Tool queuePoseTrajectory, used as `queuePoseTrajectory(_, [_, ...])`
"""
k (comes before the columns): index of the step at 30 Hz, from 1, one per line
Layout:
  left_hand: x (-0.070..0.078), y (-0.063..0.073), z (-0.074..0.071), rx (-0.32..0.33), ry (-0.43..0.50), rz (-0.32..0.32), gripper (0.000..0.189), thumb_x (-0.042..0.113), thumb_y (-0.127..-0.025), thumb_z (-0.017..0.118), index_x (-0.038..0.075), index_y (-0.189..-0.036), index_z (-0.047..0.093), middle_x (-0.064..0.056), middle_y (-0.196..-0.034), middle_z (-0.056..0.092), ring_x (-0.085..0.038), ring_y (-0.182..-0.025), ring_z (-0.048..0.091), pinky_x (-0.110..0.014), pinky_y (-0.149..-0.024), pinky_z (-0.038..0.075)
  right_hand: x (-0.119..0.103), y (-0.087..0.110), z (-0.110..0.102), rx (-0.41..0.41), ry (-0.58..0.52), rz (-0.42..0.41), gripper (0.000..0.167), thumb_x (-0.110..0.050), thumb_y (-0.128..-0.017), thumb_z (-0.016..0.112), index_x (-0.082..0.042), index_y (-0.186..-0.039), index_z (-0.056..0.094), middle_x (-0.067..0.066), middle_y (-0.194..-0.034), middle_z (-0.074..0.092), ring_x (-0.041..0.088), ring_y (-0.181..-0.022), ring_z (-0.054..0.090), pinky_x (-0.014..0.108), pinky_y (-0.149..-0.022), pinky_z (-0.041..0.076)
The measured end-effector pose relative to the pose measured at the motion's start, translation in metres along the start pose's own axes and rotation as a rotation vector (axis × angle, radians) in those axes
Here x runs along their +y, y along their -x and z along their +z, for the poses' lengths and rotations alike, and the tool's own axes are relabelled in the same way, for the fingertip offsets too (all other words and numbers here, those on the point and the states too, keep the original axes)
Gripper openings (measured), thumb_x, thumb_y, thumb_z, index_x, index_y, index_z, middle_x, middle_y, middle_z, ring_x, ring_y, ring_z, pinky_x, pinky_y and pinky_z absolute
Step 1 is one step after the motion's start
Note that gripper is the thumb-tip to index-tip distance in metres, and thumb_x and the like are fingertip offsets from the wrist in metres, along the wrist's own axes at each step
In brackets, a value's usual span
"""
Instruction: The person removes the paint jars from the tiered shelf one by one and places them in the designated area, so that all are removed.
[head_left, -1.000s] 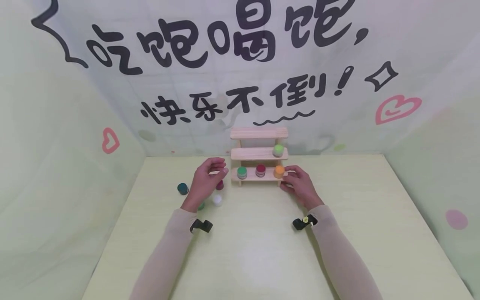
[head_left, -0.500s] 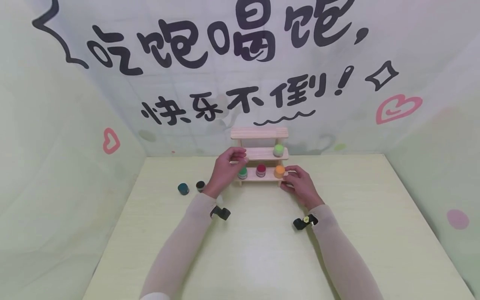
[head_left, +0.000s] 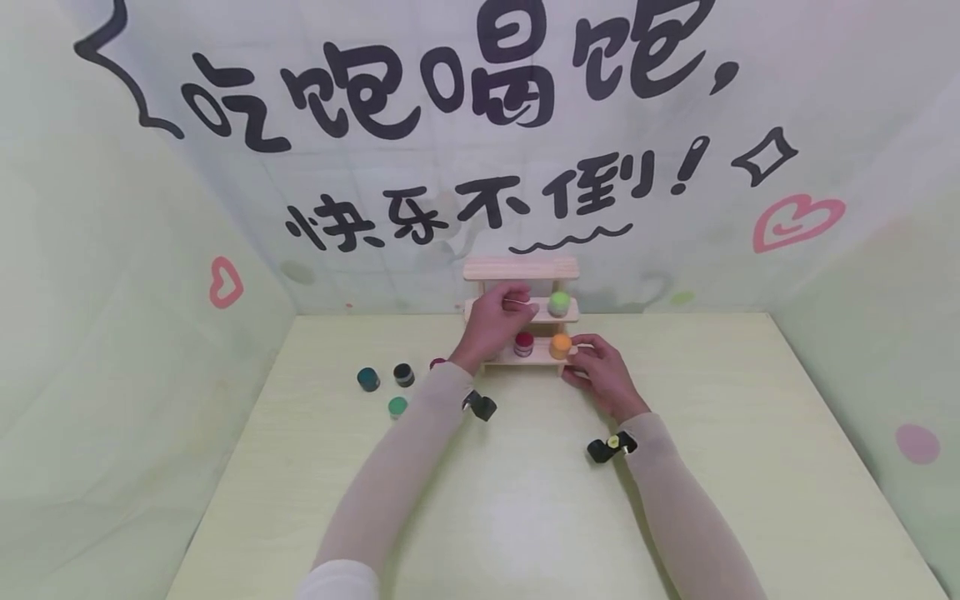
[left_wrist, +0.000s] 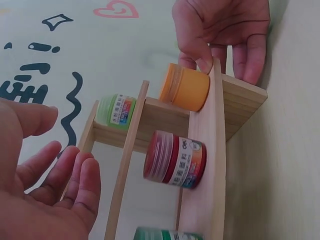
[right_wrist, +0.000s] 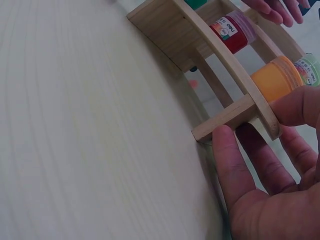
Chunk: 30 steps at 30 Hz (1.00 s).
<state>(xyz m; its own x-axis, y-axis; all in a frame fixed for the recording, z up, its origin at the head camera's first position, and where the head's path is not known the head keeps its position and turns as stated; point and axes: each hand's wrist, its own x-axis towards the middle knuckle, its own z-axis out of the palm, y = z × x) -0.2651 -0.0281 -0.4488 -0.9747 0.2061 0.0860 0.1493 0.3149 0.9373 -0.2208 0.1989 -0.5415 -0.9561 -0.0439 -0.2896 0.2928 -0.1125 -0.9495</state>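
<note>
My left hand (head_left: 495,323) hovers in front of the middle tier of a small wooden step shelf (head_left: 521,268). In the left wrist view its thumb and fingers are apart with nothing between them, just beside a light green paint jar (left_wrist: 116,111). My right hand (head_left: 606,379) grips the right end of the shelf's lowest board, thumb on top and fingers below, as the right wrist view shows. Along that board stand an orange paint jar (head_left: 560,347), a red paint jar (head_left: 523,344) and a green paint jar (left_wrist: 167,234), which my left hand hides in the head view.
On the table (head_left: 525,500), left of the shelf, stand a teal jar (head_left: 368,379), a black jar (head_left: 403,375) and another green jar (head_left: 397,407). A dark red jar (head_left: 437,363) is partly covered by my left sleeve. A printed cloth backdrop (head_left: 420,275) hangs close behind the shelf.
My left hand has moved right and upward from the loose jars on the table to the middle tier. The right hand keeps its grip on the shelf's right end.
</note>
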Motion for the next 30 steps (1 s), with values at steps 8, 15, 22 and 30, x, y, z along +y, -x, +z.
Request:
queuePoseTrajectory(8, [0.002, -0.014, 0.019, -0.012, -0.148, 0.002, 0.043, 0.027, -0.098, 0.077, 0.016, -0.138, 0.067, -0.001, -0.126, 0.071, -0.014, -0.113, 0.068, -0.029, -0.101, 0.059, 0.0, 0.002, 0.001, -0.002, -0.014, 0.007, 0.026, -0.004, -0.102, 0.061, -0.016, -0.125, 0.057, -0.006, -0.106, 0.073, 0.013, -0.097, 0.07, 0.027, -0.086, 0.065])
queuePoseTrajectory(15, [-0.002, -0.019, 0.026, -0.036, -0.181, 0.069, 0.051, 0.03, -0.097, 0.078, 0.013, -0.143, 0.064, 0.0, -0.125, 0.07, -0.015, -0.112, 0.064, -0.031, -0.099, 0.058, -0.001, 0.003, 0.0, -0.021, -0.002, -0.007, 0.027, -0.007, -0.104, 0.06, -0.013, -0.13, 0.055, -0.007, -0.106, 0.073, 0.014, -0.1, 0.071, 0.027, -0.088, 0.064])
queuePoseTrajectory(22, [-0.002, -0.018, 0.036, -0.045, -0.299, 0.055, 0.055, 0.038, -0.096, 0.077, 0.018, -0.145, 0.064, 0.002, -0.125, 0.07, -0.015, -0.111, 0.063, -0.033, -0.097, 0.056, 0.0, 0.003, 0.0, -0.023, -0.005, -0.004, 0.025, -0.008, -0.104, 0.061, -0.014, -0.128, 0.056, -0.007, -0.104, 0.074, 0.015, -0.098, 0.071, 0.028, -0.088, 0.065])
queuePoseTrajectory(30, [0.001, -0.02, 0.045, -0.006, -0.428, 0.054, 0.054, 0.043, -0.097, 0.076, 0.02, -0.144, 0.065, 0.003, -0.122, 0.071, -0.015, -0.106, 0.062, -0.035, -0.094, 0.054, 0.001, 0.002, -0.001, -0.031, 0.001, -0.024, 0.027, -0.008, -0.104, 0.06, -0.012, -0.129, 0.055, -0.006, -0.105, 0.073, 0.016, -0.099, 0.07, 0.029, -0.089, 0.065])
